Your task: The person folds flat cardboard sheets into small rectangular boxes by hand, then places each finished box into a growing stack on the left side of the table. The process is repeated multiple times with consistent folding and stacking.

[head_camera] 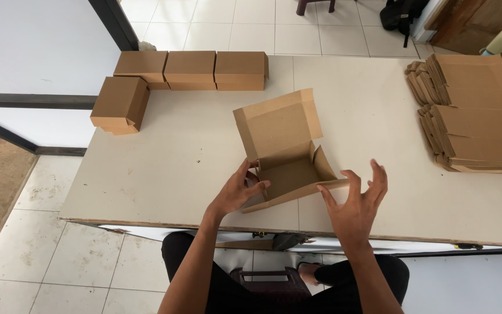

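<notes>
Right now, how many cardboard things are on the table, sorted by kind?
Finished closed boxes: 4
Half-folded open box, left hand touching it, right hand open beside it: 1
Stacks of flat unfolded blanks: 2
Total: 7
</notes>
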